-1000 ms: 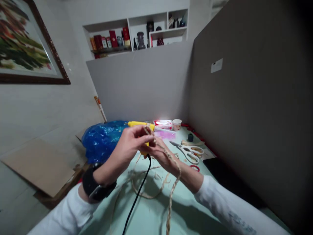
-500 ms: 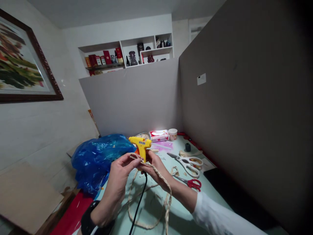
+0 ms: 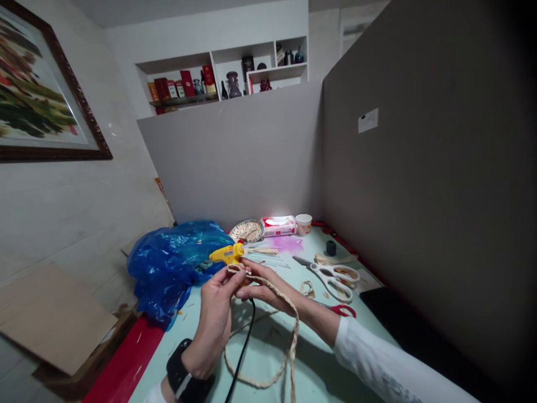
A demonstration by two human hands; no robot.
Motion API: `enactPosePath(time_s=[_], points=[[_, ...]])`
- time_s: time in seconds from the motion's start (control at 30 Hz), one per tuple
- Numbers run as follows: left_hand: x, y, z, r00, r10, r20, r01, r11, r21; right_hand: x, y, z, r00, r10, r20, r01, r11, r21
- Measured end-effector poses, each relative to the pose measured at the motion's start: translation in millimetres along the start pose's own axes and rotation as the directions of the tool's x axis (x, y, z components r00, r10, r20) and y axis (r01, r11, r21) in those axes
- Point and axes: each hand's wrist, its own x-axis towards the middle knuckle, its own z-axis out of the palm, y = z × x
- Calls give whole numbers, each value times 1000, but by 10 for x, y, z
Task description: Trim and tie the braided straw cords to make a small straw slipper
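My left hand (image 3: 217, 308), with a black band at the wrist, pinches a pale braided cord (image 3: 295, 330) near its looped end. From there the cord passes over my right wrist and hangs in a large loop down to the table. My right hand (image 3: 271, 285) is closed around the grip of a yellow hot glue gun (image 3: 227, 255), just beyond the pinched cord. Fingers hide most of the grip. A black power cable (image 3: 243, 352) runs from below the hands toward me. Whether the nozzle touches the cord cannot be made out.
A blue plastic bag (image 3: 176, 257) bulges at left. Behind stand a woven basket (image 3: 241, 232), a tissue pack (image 3: 279, 226) and a paper cup (image 3: 304, 225). White-handled scissors (image 3: 331, 277), red-handled scissors (image 3: 344, 310) and a dark spool (image 3: 331, 248) lie right. Grey panels (image 3: 235, 162) enclose the table.
The glue gun has tipped over and dropped lower to the left, its grip now mostly behind my fingers. Both hands stay together on cord and gun. The camera view has shifted slightly.
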Motion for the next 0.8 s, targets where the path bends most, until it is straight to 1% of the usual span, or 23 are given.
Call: enactPosePath(time_s=[0.07,0.13,0.2,0.23,0.27,0.3,0.33,0.37,0.43,0.47,0.53,0.6,0.67,0.73,0.8], points=[[34,-2,-11,996,72,-46,-72,997,7,25,5,-102,1000,0,-29,-1,1000,-15],[75,49,-32,984,153,-90,-151,988,27,22,-4,-238,992,7,-129,-13,999,-44],[120,143,-55,964,233,-125,-227,972,58,-32,-64,-337,958,-9,-287,-16,996,-84],[143,201,-61,953,270,-134,-263,962,74,-78,-118,-349,937,-30,-349,-9,994,-109],[167,262,-61,943,305,-135,-295,951,89,-131,-185,-330,920,-51,-388,-1,991,-134],[190,325,-50,932,339,-131,-328,940,99,-183,-261,-282,917,-64,-394,2,988,-155],[215,391,-28,920,371,-124,-359,927,106,-225,-336,-214,927,-68,-368,4,985,-174],[241,458,8,909,401,-114,-390,914,108,-248,-405,-136,946,-68,-316,6,981,-193],[305,602,113,883,461,-89,-452,886,104,-204,-501,-12,975,-82,-208,30,969,-245],[344,679,179,868,491,-74,-483,870,99,-131,-526,12,977,-95,-193,41,963,-267],[434,838,317,828,558,-51,-552,828,93,100,-548,-39,973,-117,-197,57,957,-285],[534,976,439,782,622,-43,-617,781,95,387,-566,-179,967,-137,-216,77,961,-266],[629,1049,515,757,653,-29,-647,755,106,643,-599,-311,964,-143,-225,95,973,-212],[702,1029,530,768,641,-5,-635,762,125,806,-628,-348,970,-142,-197,119,985,-125],[740,926,489,808,589,20,-585,796,154,856,-619,-268,981,-128,-148,125,992,-29]])
